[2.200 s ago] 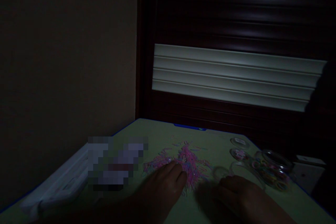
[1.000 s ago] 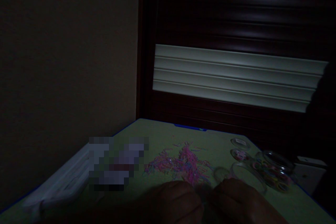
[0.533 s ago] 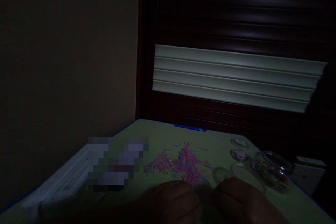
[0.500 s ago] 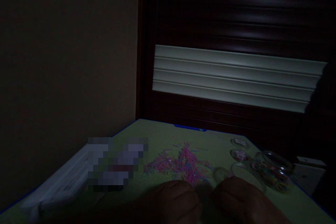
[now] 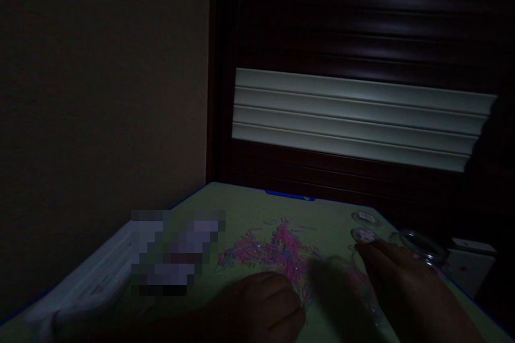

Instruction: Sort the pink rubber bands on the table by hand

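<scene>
The scene is very dim. A loose pile of small pink and pastel elastic bands (image 5: 277,249) lies on the pale green table (image 5: 241,209). My left hand (image 5: 261,308) rests at the pile's near edge with its fingers curled under; what they hold, if anything, is hidden. My right hand (image 5: 402,284) reaches forward on the right with its fingers stretched out. Its fingertips are beside a small round lid (image 5: 364,235) and over a clear shallow container (image 5: 341,267). A clear jar (image 5: 424,246) stands just behind this hand, partly covered by it.
A second round lid (image 5: 366,218) lies further back. A white flat object (image 5: 92,292) lies along the table's left edge, next to a blurred-out patch. A beige wall stands on the left, and dark slatted furniture with a white panel (image 5: 354,118) at the back.
My hands were close together near the table's front edge. The right hand has since moved right and forward to the lids and jar, and now hides the coloured bands in the jar. The left hand barely moved.
</scene>
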A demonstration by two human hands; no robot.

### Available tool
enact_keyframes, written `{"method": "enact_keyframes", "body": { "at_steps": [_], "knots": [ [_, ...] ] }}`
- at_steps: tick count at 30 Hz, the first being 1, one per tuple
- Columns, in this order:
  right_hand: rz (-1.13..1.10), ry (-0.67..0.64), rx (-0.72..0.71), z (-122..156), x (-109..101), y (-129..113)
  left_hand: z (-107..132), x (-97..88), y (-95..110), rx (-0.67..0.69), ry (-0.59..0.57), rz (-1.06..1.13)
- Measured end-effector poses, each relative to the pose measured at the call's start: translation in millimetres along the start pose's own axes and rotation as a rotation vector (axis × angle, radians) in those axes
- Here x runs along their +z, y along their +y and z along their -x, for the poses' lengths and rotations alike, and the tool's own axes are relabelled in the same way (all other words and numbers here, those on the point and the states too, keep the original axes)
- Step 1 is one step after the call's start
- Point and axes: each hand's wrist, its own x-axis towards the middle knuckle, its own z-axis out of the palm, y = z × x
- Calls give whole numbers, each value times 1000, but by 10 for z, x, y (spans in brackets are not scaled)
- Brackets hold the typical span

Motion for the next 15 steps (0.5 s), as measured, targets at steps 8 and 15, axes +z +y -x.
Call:
{"method": "enact_keyframes", "body": {
  "at_steps": [8,15],
  "knots": [
    [201,48,-1,30,43,72,-9,84,-57,89,75,-6],
    [228,15,-6,26,74,63,12,113,-54,71,94,9]
  ]
}}
